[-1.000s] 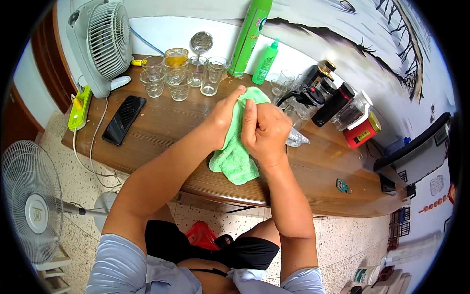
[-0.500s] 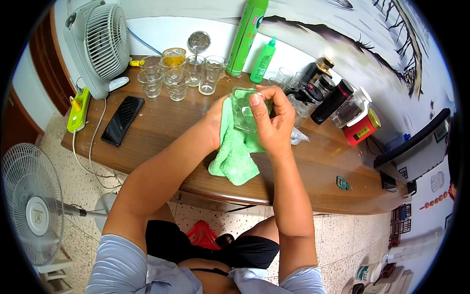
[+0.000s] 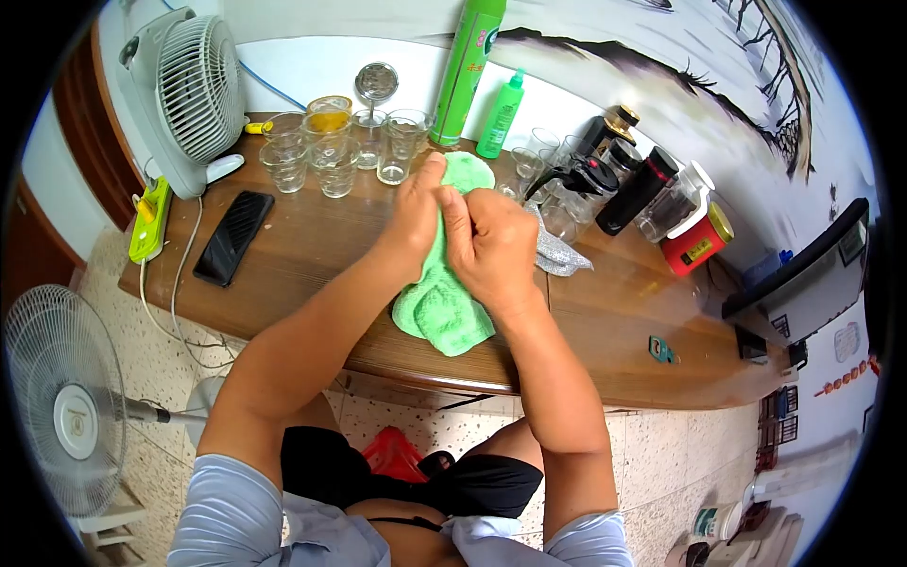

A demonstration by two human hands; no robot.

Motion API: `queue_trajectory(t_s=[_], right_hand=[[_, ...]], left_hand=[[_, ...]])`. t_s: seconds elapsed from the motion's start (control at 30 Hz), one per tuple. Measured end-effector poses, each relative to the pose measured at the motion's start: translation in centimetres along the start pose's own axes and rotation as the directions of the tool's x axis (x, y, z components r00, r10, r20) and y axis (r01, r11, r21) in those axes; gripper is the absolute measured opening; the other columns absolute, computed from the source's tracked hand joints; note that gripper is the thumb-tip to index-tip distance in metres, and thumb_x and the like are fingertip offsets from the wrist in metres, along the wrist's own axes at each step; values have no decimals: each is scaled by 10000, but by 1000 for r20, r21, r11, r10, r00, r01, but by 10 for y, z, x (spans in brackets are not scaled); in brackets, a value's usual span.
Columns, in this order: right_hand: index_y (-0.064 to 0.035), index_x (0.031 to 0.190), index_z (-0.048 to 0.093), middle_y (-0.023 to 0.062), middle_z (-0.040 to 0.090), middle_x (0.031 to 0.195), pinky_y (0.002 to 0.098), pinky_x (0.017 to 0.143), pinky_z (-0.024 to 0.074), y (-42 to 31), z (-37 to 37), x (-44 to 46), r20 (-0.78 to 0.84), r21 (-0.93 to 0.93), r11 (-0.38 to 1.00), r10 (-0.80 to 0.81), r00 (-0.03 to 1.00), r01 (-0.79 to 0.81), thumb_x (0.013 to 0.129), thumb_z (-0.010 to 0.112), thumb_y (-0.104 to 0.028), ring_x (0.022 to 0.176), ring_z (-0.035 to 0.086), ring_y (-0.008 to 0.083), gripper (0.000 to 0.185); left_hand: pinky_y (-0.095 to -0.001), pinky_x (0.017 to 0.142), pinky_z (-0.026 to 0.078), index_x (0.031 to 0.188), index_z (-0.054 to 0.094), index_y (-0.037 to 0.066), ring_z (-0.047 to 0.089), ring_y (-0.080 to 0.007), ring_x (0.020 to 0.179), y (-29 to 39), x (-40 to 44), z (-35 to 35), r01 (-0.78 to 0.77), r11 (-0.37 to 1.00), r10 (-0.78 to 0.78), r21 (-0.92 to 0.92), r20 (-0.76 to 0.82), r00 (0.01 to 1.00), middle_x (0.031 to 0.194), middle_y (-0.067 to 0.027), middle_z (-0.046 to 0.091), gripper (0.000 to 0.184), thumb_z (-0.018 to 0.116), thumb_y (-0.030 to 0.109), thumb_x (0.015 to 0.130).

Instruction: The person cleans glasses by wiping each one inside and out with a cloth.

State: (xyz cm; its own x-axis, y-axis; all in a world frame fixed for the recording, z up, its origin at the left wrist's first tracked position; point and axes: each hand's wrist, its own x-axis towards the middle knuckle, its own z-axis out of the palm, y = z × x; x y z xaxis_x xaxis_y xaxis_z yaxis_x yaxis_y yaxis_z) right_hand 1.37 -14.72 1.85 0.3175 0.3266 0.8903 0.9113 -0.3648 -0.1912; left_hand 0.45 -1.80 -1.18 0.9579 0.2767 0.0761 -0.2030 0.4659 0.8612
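Note:
A light green cloth (image 3: 442, 307) is bunched between my two hands over the front of the table, its lower end hanging loose. My left hand (image 3: 414, 217) is closed around the cloth's left side, thumb up. Pressed into the cloth from the right, my right hand (image 3: 493, 236) has its fingers curled and its thumb along the top. No part of the drinking glass seen earlier shows; the cloth and hands cover that spot. Behind my hands stand several clear glasses, among them a ribbed glass (image 3: 334, 170) and a tall glass (image 3: 397, 156).
On the wooden table (image 3: 302, 255) lie a black phone (image 3: 233, 236) and a silver pouch (image 3: 561, 253). A desk fan (image 3: 194, 99), a green spray can (image 3: 466, 76), a green bottle (image 3: 501, 118), a glass teapot (image 3: 576, 194), a black flask (image 3: 640, 194) and a red tin (image 3: 697, 244) stand around.
The glass between my hands has gone out of sight behind the cloth. My right hand has moved slightly left and down, its fingers now curled into the cloth, whose top bulges up.

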Motion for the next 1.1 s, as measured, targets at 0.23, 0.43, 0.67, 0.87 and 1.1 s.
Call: queue_trajectory(t_s=[0.23,0.43,0.67,0.87,1.1], right_hand=[[-71,634,521,106,526,588,448,490,415,1,-7,2,-78,36,991,-122,989,125,978,754,-174,510,535,334,428],[-66,642,506,124,509,591,447,477,398,27,-10,9,-201,-116,992,16,979,-40,1000,731,-171,504,522,342,436],[-35,631,514,160,513,568,463,476,382,32,-16,13,-201,-86,952,273,941,-295,1052,677,-243,479,483,364,497],[-33,635,539,177,534,577,467,486,389,38,-17,11,-215,-20,946,312,925,-324,1059,667,-261,487,495,375,498],[-61,676,597,162,617,633,495,527,497,18,2,0,-120,-44,981,180,976,-186,1043,653,-302,560,626,395,442]], left_hand=[[-357,817,604,1145,694,84,722,-203,911,9,-2,0,296,911,-219,-287,271,937,1027,-75,730,395,522,437,1102],[-364,946,573,1310,609,41,683,-185,1048,0,-24,28,139,990,-134,-4,236,962,1179,-89,687,529,363,484,1158],[-321,1032,499,1434,526,-3,603,-137,1167,-19,-12,12,-141,973,62,182,386,920,1303,-82,625,437,333,253,1138],[-315,1029,495,1441,515,18,597,-131,1193,-18,-17,19,-136,984,79,114,406,911,1310,-70,623,404,362,274,1169],[-358,946,545,1321,596,51,654,-170,1069,-9,-8,11,-48,995,33,89,156,987,1190,-69,665,398,407,362,1159]])
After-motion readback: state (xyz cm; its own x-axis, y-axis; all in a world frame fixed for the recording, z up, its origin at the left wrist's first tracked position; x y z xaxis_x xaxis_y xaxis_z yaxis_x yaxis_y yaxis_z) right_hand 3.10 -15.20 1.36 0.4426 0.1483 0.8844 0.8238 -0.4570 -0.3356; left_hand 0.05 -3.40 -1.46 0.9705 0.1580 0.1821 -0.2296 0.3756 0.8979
